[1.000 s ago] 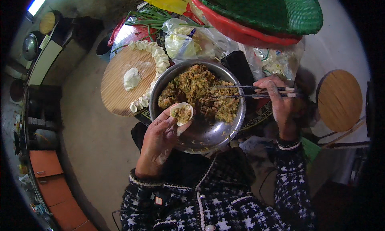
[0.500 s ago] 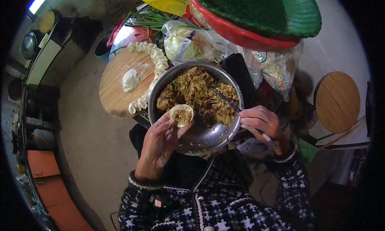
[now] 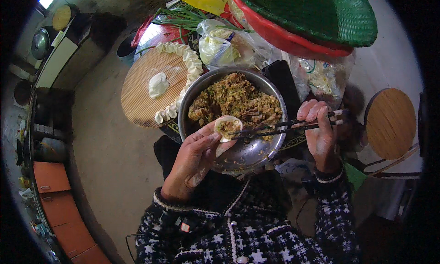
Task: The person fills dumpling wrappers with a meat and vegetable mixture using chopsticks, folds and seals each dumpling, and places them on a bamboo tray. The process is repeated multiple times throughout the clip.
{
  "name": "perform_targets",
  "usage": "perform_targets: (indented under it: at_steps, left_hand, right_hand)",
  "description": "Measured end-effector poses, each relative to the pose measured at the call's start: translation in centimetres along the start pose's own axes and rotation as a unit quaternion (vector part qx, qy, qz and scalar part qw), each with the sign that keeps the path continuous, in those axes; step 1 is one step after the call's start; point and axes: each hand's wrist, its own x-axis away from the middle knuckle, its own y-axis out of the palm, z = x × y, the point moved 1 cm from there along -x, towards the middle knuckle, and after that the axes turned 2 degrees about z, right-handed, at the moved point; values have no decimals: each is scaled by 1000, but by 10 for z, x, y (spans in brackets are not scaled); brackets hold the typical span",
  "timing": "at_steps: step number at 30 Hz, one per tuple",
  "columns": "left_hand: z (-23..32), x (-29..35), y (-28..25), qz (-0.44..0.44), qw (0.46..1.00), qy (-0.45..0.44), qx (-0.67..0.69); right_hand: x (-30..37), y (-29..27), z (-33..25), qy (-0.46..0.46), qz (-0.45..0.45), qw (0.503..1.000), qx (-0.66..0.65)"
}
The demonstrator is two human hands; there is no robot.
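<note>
My left hand (image 3: 195, 151) pinches a round dumpling wrapper (image 3: 228, 128) by its edge, over the near left part of a steel bowl (image 3: 247, 159). Some brown filling lies on the wrapper. My right hand (image 3: 319, 133) grips a pair of dark chopsticks (image 3: 286, 124), whose tips touch the filling on the wrapper. A mound of minced filling (image 3: 236, 96) takes up the far part of the bowl. To the left, a round slatted board (image 3: 140, 96) carries a lump of white dough or wrappers (image 3: 158, 85) and a curved row of shaped dumplings (image 3: 191, 64) along its edge.
Beyond the bowl are a bagged cabbage (image 3: 222, 46), green onions (image 3: 183, 22) and a dark phone-like slab (image 3: 279, 83). A green basket (image 3: 316, 16) sits in a red basin (image 3: 293, 41) at the far right. A round wooden stool top (image 3: 391, 123) stands right. Orange cabinets (image 3: 59, 204) line the left.
My right hand has lifted and turned the chopsticks from the filling mound to the wrapper. The left hand still holds the wrapper. The whole view has shifted slightly.
</note>
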Motion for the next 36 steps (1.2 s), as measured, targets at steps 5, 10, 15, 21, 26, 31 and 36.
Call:
perform_targets:
  at_steps: [5,10,15,21,26,31,36]
  left_hand:
    - [2,1,5,-13,1000,-6,-13]
    - [0,2,9,-24,999,-4,-33]
    - [0,2,8,-30,999,1,-21]
    - [-1,1,10,-24,999,8,-36]
    - [-1,4,6,-24,999,19,-14]
    - [-1,0,4,-21,999,25,5]
    - [-2,0,8,-18,1000,15,2]
  right_hand:
    - [-4,3,3,21,-8,1000,-1]
    - [-7,4,6,-1,-13,998,59]
    - [-6,4,-2,16,17,1000,11]
    - [-6,13,0,10,79,997,-5]
    - [-9,11,6,-11,31,998,46]
    - [-10,6,-1,-33,54,998,4]
    - [-4,20,4,11,58,998,17]
